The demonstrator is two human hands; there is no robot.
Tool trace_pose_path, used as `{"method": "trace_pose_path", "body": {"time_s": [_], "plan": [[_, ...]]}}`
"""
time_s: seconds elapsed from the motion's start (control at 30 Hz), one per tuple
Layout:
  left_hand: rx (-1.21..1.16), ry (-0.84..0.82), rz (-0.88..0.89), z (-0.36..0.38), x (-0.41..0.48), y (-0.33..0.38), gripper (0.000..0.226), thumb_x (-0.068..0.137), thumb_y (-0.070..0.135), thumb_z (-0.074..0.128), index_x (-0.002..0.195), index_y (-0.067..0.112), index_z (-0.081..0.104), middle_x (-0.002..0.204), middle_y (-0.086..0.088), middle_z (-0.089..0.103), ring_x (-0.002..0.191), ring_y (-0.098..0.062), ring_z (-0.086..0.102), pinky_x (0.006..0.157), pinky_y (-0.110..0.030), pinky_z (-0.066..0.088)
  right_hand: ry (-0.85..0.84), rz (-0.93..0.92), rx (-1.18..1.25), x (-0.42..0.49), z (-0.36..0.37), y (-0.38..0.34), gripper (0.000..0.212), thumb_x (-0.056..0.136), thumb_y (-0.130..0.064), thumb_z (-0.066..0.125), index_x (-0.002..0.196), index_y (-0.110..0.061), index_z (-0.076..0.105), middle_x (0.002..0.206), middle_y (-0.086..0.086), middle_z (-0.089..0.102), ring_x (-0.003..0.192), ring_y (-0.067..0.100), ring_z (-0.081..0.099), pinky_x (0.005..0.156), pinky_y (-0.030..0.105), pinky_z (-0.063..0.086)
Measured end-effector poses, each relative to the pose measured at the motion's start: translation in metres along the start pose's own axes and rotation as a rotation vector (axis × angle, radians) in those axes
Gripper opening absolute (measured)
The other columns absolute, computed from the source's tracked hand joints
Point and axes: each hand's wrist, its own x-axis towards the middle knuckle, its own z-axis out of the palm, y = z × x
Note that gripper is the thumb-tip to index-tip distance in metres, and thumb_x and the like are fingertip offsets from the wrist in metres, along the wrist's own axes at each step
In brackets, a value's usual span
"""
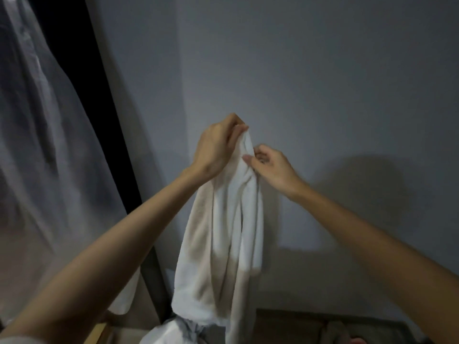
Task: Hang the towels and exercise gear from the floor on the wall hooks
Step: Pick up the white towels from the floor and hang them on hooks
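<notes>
Your left hand is curled tight around the gathered top of a white towel, thumb and fingers bunching the cloth at its highest point. Your right hand sits just to the right and a little lower, pinching a fold of the same towel between thumb and fingertips. Both hands hold it up close to the grey wall, and the rest hangs straight down between your forearms, its bottom edge reaching toward more pale cloth near the floor.

No hook shows here; if there is one, it is hidden behind your hands or the bunched cloth, so you cannot tell from this view whether the towel has caught on anything.

Judging by the deep, loose folds, the towel looks soft, limp and fairly light. It will not hold a shape on its own and will slump wherever you let go. The pile looks grippy rather than slick, so a pinch should be enough. Take hold near the top, where the cloth is already gathered into a thick wad, and spread a small loop or fold with your right hand to slip over a hook. Expect the hanging weight to drag the towel off if one side hangs much longer.

On the left stand a dark post and a clear plastic sheet, well apart from the towel.
</notes>
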Motion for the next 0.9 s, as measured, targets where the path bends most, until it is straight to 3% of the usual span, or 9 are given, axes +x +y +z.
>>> {"method": "trace_pose_path", "body": {"time_s": [0.1,0.17,0.23,0.33,0.43,0.67,0.73,0.8,0.9], "plan": [[-0.074,-0.054,0.002,-0.014,0.008,-0.002,0.02,0.094,0.028,0.051,0.091,0.012,0.063,0.084,-0.003,0.068,0.079,-0.018,0.062,0.074,-0.032,0.045,-0.122,0.016,0.062,0.013,-0.003,-0.008,0.014,0.094,-0.017,0.054,0.08,-0.02,0.053,0.077,0.0,0.061,0.063,0.001,0.057,0.061,0.018,0.046],[-0.098,-0.144,0.009,-0.026,0.012,-0.009,0.016,0.092,0.027,0.055,0.091,0.013,0.065,0.081,-0.001,0.067,0.074,-0.006,0.059,0.07,-0.022,0.043,-0.037,-0.006,0.033,0.02,-0.01,-0.006,0.014,0.095,-0.017,0.052,0.081,-0.019,0.051,0.077,0.006,0.058,0.066,0.009,0.053,0.06,0.024,0.044],[-0.012,-0.262,0.032,-0.037,0.013,-0.019,0.016,0.091,0.03,0.058,0.094,0.016,0.064,0.069,0.004,0.061,0.063,0.0,0.055,0.065,-0.019,0.042,0.066,-0.062,-0.08,0.027,-0.019,-0.008,0.01,0.094,-0.018,0.053,0.084,-0.018,0.052,0.071,0.005,0.053,0.061,0.006,0.046,0.058,0.026,0.037],[0.194,-0.26,0.052,-0.048,0.012,-0.033,0.027,0.095,0.041,0.043,0.098,0.02,0.061,0.083,-0.003,0.067,0.079,-0.02,0.063,0.073,-0.037,0.049,0.067,-0.177,-0.301,0.04,-0.025,-0.028,0.009,0.093,-0.021,0.054,0.089,-0.014,0.058,0.075,0.007,0.057,0.07,0.013,0.048,0.065,0.029,0.037],[0.301,-0.092,0.037,-0.052,0.017,-0.033,0.03,0.099,0.041,0.036,0.1,0.018,0.056,0.092,-0.009,0.066,0.085,-0.031,0.06,0.071,-0.037,0.044,0.115,-0.319,-0.467,0.056,-0.031,-0.057,0.02,0.092,-0.032,0.053,0.089,-0.014,0.061,0.08,0.004,0.061,0.076,0.016,0.054,0.071,0.032,0.042],[0.172,-0.04,-0.038,-0.069,0.04,-0.032,0.032,0.1,0.029,0.039,0.09,0.003,0.054,0.081,-0.016,0.06,0.075,-0.029,0.053,0.061,-0.029,0.027,0.238,-0.388,-0.574,0.076,-0.036,-0.097,0.029,0.087,-0.047,0.047,0.09,-0.022,0.062,0.089,-0.004,0.067,0.087,0.016,0.061,0.08,0.038,0.049],[0.051,-0.053,-0.136,-0.073,0.049,-0.03,0.029,0.099,0.028,0.043,0.088,0.005,0.056,0.074,-0.008,0.054,0.069,-0.02,0.048,0.055,-0.025,0.032,0.262,-0.377,-0.582,0.079,-0.035,-0.101,0.03,0.087,-0.048,0.048,0.09,-0.023,0.063,0.089,-0.006,0.066,0.087,0.015,0.061,0.08,0.037,0.049],[-0.101,-0.093,-0.268,-0.076,0.055,-0.029,0.023,0.097,0.027,0.046,0.085,0.009,0.053,0.066,0.001,0.043,0.057,-0.012,0.04,0.039,-0.016,0.031,0.294,-0.367,-0.584,0.082,-0.034,-0.105,0.03,0.088,-0.046,0.048,0.091,-0.021,0.064,0.091,-0.004,0.068,0.089,0.016,0.061,0.079,0.034,0.047],[-0.128,-0.148,-0.271,-0.078,0.06,-0.031,0.028,0.098,0.026,0.046,0.072,0.017,0.046,0.064,0.006,0.037,0.054,-0.005,0.033,0.037,-0.01,0.027,0.322,-0.372,-0.594,0.086,-0.033,-0.115,0.028,0.09,-0.043,0.049,0.089,-0.019,0.064,0.091,-0.004,0.066,0.091,0.016,0.06,0.075,0.03,0.041]]}}
